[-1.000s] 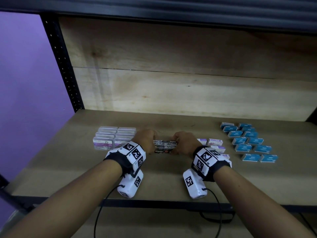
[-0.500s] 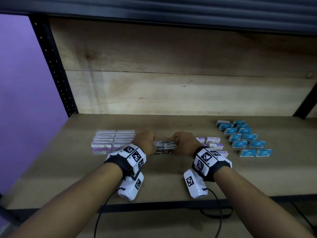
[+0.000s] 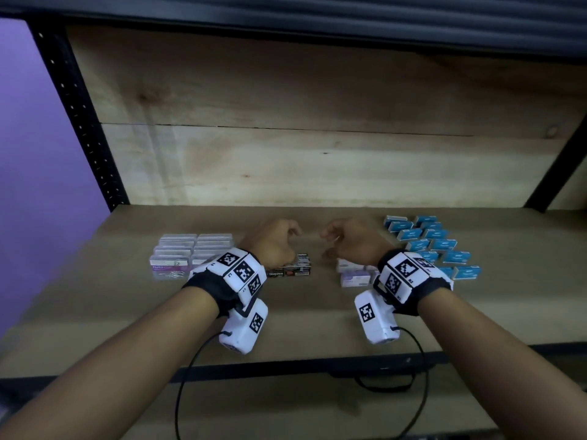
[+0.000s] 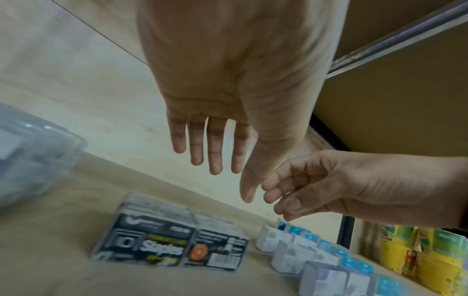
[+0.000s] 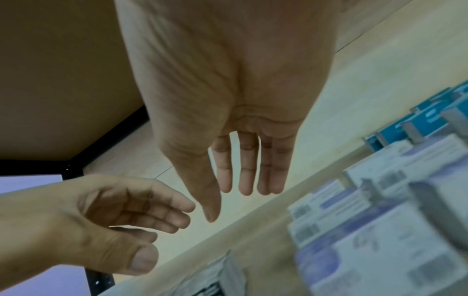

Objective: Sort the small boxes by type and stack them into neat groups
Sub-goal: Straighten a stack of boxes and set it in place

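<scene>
A block of black staples boxes (image 3: 293, 268) (image 4: 167, 248) lies on the wooden shelf (image 3: 286, 315) between my hands. My left hand (image 3: 276, 239) (image 4: 215, 160) hovers above the block's left end, fingers relaxed, holding nothing. My right hand (image 3: 346, 241) (image 5: 243, 180) hovers above and right of the block, also empty, over the white-and-purple boxes (image 3: 354, 274) (image 5: 380, 220). Clear paper-clip boxes (image 3: 187, 252) stand grouped at the left. Blue boxes (image 3: 435, 246) lie in two rows at the right.
The shelf's plywood back wall (image 3: 317, 166) stands behind the boxes, with black uprights (image 3: 82, 115) at both sides. Cables hang over the shelf's front edge (image 3: 317, 363). Yellow-green packets (image 4: 425, 258) stand beyond the blue boxes in the left wrist view.
Both hands have let go of the black staples boxes and lifted up and apart. The block now lies on the shelf by itself.
</scene>
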`<state>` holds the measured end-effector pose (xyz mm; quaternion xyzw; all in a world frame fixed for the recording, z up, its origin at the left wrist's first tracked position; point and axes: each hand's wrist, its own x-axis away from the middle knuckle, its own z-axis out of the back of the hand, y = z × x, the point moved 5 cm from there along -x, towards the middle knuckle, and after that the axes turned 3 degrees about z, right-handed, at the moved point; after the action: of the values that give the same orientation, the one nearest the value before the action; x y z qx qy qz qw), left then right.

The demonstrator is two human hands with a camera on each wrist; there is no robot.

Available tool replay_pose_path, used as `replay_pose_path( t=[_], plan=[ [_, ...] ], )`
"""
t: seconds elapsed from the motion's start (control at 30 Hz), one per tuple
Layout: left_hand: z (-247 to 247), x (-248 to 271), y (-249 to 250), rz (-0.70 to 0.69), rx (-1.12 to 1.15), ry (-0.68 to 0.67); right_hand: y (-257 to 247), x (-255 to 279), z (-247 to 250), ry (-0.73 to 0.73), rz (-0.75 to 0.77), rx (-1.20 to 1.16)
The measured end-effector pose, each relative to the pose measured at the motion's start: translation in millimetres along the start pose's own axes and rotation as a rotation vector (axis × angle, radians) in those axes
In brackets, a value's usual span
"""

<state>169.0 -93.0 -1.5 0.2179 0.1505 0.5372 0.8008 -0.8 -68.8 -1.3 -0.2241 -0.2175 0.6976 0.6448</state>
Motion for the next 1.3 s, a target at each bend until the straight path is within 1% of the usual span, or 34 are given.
replay_pose_path(
  t=[0.23, 0.37, 0.4, 0.47, 0.63, 0.8, 0.93, 1.13, 1.2, 1.3],
  plan=[
    [-29.0, -2.6, 59.0, -0.055, 0.047, 0.012, 38.2, 16.3, 40.6, -0.052, 0.039, 0.065],
    [-40.7, -6.9, 74.1, -0.065, -0.015, 0.011, 53.9, 24.8, 44.8, -0.102, 0.073, 0.113],
    [-50.6, -9.0, 87.4, -0.061, -0.042, 0.008, 66.6, 29.8, 51.5, -0.130, 0.088, 0.138],
    [-54.0, -11.2, 88.1, -0.073, -0.112, -0.042, 70.5, 30.5, 48.9, -0.155, 0.086, 0.177],
    [-74.4, -17.6, 94.4, -0.011, -0.291, -0.211, 87.7, 28.5, 49.9, -0.248, 0.083, 0.233],
    [-80.6, -22.9, 93.8, 0.018, -0.337, -0.268, 93.8, 23.3, 47.1, -0.298, 0.094, 0.254],
    [-80.4, -28.7, 91.9, 0.013, -0.266, -0.283, 95.6, 18.6, 44.5, -0.321, 0.104, 0.208],
    [-79.5, -34.4, 86.0, 0.039, -0.111, -0.402, 101.6, 13.7, 42.8, -0.372, 0.071, 0.101],
    [-77.0, -36.9, 84.1, 0.053, -0.093, -0.405, 102.2, 12.6, 43.8, -0.386, 0.064, 0.082],
    [-73.5, -40.0, 83.5, 0.067, -0.076, -0.395, 105.2, 10.2, 47.5, -0.362, 0.056, 0.041]
  ],
)
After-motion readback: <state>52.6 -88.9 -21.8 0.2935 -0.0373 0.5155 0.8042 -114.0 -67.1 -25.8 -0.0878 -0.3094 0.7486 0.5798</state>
